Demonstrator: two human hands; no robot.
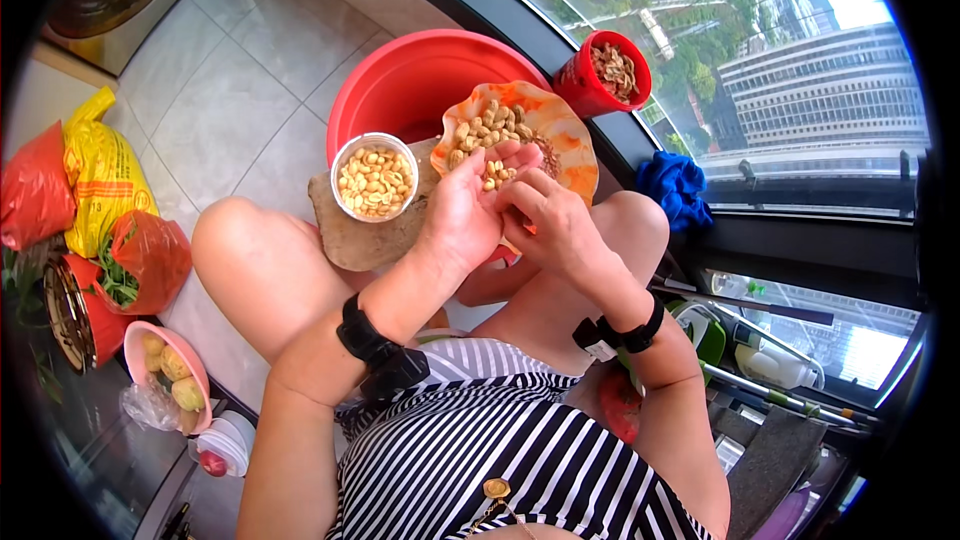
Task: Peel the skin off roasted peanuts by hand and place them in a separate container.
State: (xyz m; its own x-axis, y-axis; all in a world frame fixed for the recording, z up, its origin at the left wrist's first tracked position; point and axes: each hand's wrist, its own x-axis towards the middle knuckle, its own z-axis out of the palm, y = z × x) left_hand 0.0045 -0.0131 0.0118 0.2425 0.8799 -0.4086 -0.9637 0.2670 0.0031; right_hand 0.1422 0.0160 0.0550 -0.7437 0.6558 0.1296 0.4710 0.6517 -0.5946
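Note:
My left hand point(471, 206) is cupped palm up, holding several shelled peanuts point(496, 175). The fingers of my right hand point(546, 219) are bent at the edge of that palm; whether they pinch a peanut is hidden. Beneath and beyond both hands lies an orange-and-white wavy-rimmed plate point(577, 146) with unshelled peanuts point(491, 127) and reddish-brown skins point(550, 159). A clear round tub of pale shelled peanuts point(375, 181) stands on a worn wooden board point(352, 244), left of my hands.
Behind the board and plate is a large red plastic basin point(442, 45). A red cup of peanut shells point(611, 75) stands by the window, near a blue cloth point(675, 187). Plastic bags point(112, 165) and a pink bowl point(139, 337) of round produce are at the left.

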